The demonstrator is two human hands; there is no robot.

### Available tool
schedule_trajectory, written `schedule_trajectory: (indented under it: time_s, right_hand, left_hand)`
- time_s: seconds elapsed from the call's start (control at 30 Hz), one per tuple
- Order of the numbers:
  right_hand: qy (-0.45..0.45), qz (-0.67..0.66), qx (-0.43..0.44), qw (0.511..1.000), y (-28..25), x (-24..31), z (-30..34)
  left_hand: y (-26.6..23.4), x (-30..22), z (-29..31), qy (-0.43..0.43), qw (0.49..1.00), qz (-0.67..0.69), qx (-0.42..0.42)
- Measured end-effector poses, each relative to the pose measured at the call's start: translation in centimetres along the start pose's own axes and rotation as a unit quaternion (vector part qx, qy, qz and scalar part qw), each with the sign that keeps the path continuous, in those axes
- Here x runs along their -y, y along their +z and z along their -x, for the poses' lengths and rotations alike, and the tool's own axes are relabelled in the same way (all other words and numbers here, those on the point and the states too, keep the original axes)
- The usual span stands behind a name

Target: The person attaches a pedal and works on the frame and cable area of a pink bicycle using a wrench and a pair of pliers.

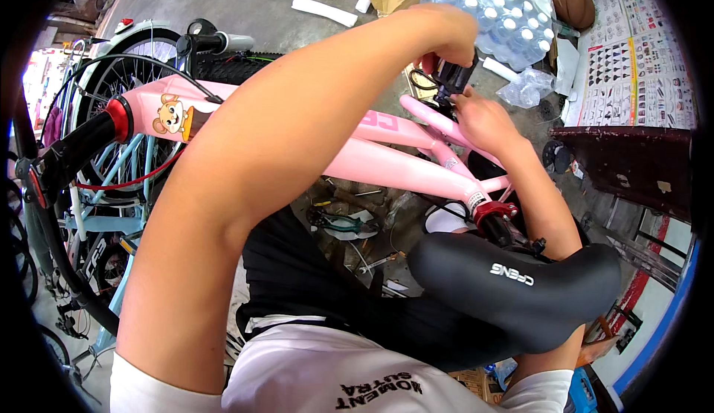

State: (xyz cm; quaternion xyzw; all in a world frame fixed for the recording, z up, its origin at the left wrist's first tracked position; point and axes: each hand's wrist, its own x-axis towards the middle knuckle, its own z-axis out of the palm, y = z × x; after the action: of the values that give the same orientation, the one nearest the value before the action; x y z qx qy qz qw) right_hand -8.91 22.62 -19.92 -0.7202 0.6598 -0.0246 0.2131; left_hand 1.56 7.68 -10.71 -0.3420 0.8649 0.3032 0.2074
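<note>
A pink bicycle frame (401,164) with a cartoon mouse sticker lies across in front of me. My left arm reaches over it, and my left hand (446,32) is closed at a black pedal (453,77) on its far side. Its fingers are partly hidden behind the hand. Just below the pedal, my right hand (487,121) has its fingers bent together by the pedal's inner end and the pink tube. What they pinch cannot be made out. The black saddle (513,286) is close to my body, over my right forearm. A red seat clamp (494,211) sits at its post.
Green-handled pliers (346,223) and a wrench (381,263) lie on the floor below the frame. Wrapped water bottles (494,15) stand beyond my hands. A light blue bicycle (111,223) is at the left, and a dark red cabinet (632,168) at the right.
</note>
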Motion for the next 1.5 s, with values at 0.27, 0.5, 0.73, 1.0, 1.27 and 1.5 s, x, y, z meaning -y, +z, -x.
schedule_trajectory:
  time_s: [0.27,0.5,0.73,1.0,1.27,1.5]
  right_hand:
    - [-0.114,0.113,-0.131,0.978,1.0,-3.2,0.9]
    - [-0.049,0.111,-0.049,0.991,-6.8,1.7,5.0]
    - [-0.108,0.119,-0.082,0.984,-2.0,-1.4,3.0]
    - [-0.098,0.090,-0.077,0.988,0.4,-0.7,-0.9]
    - [-0.054,0.107,-0.038,0.992,-6.9,1.8,4.6]
    - [-0.047,-0.016,0.002,0.999,-11.3,4.0,7.5]
  left_hand:
    - [0.0,-0.2,0.0,-0.011,1.000,0.013,-0.009]
    - [0.2,0.2,-0.5,-0.033,0.999,-0.006,0.018]
    - [0.2,-0.1,0.6,-0.018,1.000,-0.015,-0.006]
    - [0.2,-0.5,2.4,-0.013,0.997,-0.058,-0.041]
    - [0.2,-0.6,1.7,-0.022,0.997,-0.068,-0.039]
    - [0.2,-0.6,1.5,-0.025,0.995,-0.081,-0.044]
